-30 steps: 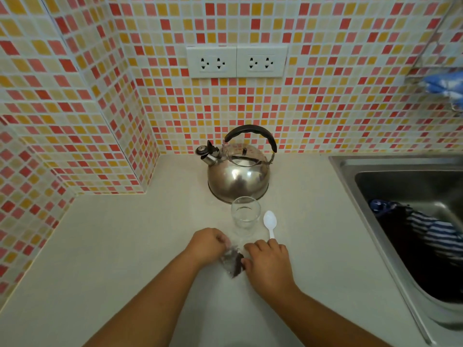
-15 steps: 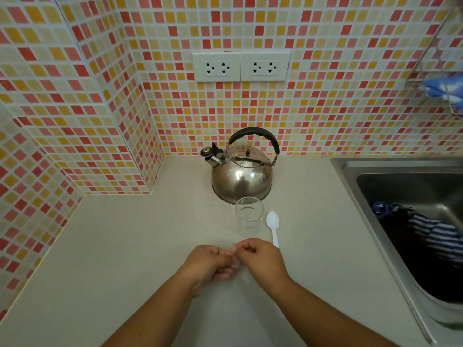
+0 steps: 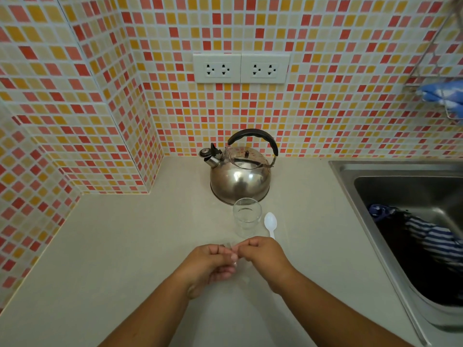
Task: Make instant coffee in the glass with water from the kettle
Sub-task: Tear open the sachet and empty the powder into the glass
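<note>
An empty clear glass (image 3: pixel 246 219) stands on the beige counter (image 3: pixel 125 246), just in front of a steel kettle (image 3: pixel 240 176) with a black handle. A white plastic spoon (image 3: pixel 270 223) lies to the right of the glass. My left hand (image 3: pixel 210 265) and my right hand (image 3: pixel 264 256) meet just in front of the glass, both pinching a small clear coffee packet (image 3: pixel 231 249). Only its top edge shows between the fingers; the dark contents are hidden behind my hands.
A steel sink (image 3: pixel 400 196) at the right holds dark and striped cloth (image 3: pixel 431 236). Tiled walls close the back and left, with a jutting corner (image 3: pixel 147 171) left of the kettle. Two sockets (image 3: pixel 241 68) sit above. A wire rack with blue cloth (image 3: pixel 443 96) hangs top right.
My hands lifted the packet off the counter and came together in front of the glass. The packet's dark contents, seen earlier between the hands, are now hidden.
</note>
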